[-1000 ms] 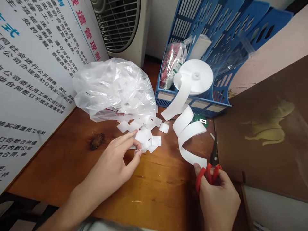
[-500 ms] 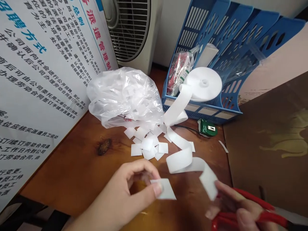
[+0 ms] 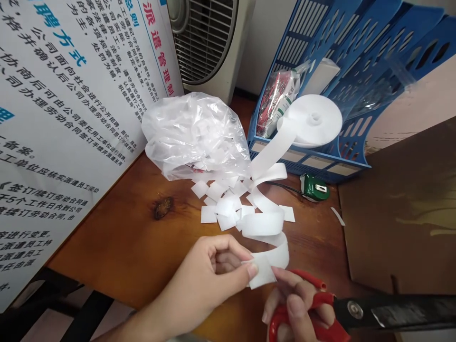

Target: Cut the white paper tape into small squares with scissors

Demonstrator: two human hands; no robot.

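My left hand (image 3: 210, 273) pinches a white square piece (image 3: 264, 273) between thumb and fingers, laid against the end of a white tape strip (image 3: 263, 224). Whether piece and strip end overlap exactly I cannot tell. From there the strip curls back up to a flat white roll (image 3: 320, 128). My right hand (image 3: 297, 301) holds scissors (image 3: 356, 311) by their red handles, the dark blades pointing right. Its index fingertip touches the right edge of the white piece. Beyond my hands, several cut white squares (image 3: 208, 214) lie in a loose heap on the wooden table.
A clear plastic bag (image 3: 192, 137) with white pieces inside stands behind the heap. The roll rests on a blue file rack (image 3: 309, 159). A green tape measure (image 3: 315, 188) sits before it. Cardboard (image 3: 402, 213) stands right, a printed board (image 3: 89, 118) left, a fan (image 3: 204, 42) behind.
My right hand has moved left, bringing the strip's end to the square in my left hand. The scissors now show their blades. The view has shifted slightly.
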